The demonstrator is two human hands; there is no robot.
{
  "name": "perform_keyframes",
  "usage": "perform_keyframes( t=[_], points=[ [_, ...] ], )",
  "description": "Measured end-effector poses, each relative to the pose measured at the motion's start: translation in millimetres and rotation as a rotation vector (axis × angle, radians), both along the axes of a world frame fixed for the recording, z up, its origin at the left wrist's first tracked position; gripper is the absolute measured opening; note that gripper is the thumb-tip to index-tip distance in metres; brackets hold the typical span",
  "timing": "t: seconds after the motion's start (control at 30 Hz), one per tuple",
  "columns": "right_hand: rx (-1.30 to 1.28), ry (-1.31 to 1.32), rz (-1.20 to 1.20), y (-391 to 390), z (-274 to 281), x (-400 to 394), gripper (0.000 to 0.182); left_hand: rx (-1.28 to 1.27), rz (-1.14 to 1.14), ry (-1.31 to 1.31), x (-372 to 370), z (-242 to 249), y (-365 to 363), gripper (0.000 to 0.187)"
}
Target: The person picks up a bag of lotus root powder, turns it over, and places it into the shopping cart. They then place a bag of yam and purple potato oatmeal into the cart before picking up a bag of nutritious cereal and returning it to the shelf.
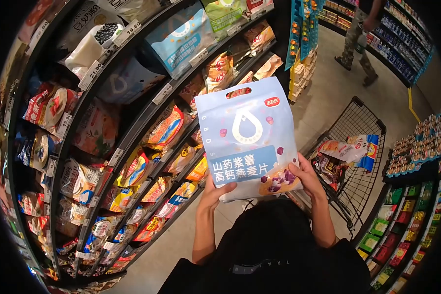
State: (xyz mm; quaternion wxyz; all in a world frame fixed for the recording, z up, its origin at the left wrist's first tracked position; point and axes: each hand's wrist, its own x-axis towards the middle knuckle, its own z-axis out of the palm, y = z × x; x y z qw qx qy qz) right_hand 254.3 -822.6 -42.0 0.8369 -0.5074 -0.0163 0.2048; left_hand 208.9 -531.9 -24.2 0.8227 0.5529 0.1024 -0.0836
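Pale blue and glossy, the bag [250,147] is up in front of our chest, front panel turned toward us and tilted a little. We have it by both lower sides: our left hand [214,190] is closed on the bottom left corner, thumb laid across the front, and our right hand [306,176] is closed around the lower right edge, thumb against the printed flakes and purple cubes. Behind the bag our other fingers are mostly hidden, so we cannot tell how they are spread. Near its top edge is an oval handle slot, with a small red label just below on the right, a white drop shape in the middle, and large white Chinese characters lower down. To our left runs a black shelf [141,119] packed with colourful food packets, with price tags [199,57] along its edges; the bag is held out before it. To our right, on the floor [323,95], stands a wire cart [362,117] holding a clear-and-pink packet [339,149], a blue-and-yellow packet [370,152] and a dark red packet [330,172]. Beyond the cart we see a person in camouflage trousers [356,39]. Below the bag, our black shirt [274,245] shows some lettering.
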Motion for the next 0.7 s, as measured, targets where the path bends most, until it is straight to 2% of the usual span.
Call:
perform_keyframes(
  t=[0.23, 0.27, 0.4, 0.47, 0.53, 0.6, 0.63, 0.7],
  points=[
    [-0.052, 0.053, 0.004, -8, -1, -5, 0.055, 0.057, -0.01, 0.012, -2, -5, 3, 0.079],
    [-0.172, -0.009, 0.008, -18, -27, -3, 0.054, 0.055, -0.014, 0.02, 0, -8, 2, 0.08],
    [-0.202, -0.032, 0.081, -50, -27, 7, 0.044, -0.014, -0.188, -0.064, 13, -6, -11, 0.085],
    [-0.241, 0.004, 0.03, -61, -26, 6, 0.045, 0.008, -0.224, -0.064, 16, -8, -23, 0.086],
    [-0.158, 0.037, -0.012, -71, -26, 5, 0.051, 0.042, -0.234, -0.055, 27, -2, -33, 0.086],
    [-0.214, 0.072, -0.079, -81, -5, -1, 0.055, 0.086, -0.387, -0.063, 35, 3, -45, 0.08],
    [-0.25, 0.061, -0.103, -91, -14, -3, 0.059, 0.047, -0.422, -0.083, 41, -1, -53, 0.078],
    [-0.194, 0.086, -0.241, -103, -16, -14, 0.053, 0.048, -0.49, -0.108, 53, -1, -72, 0.078]
  ],
)
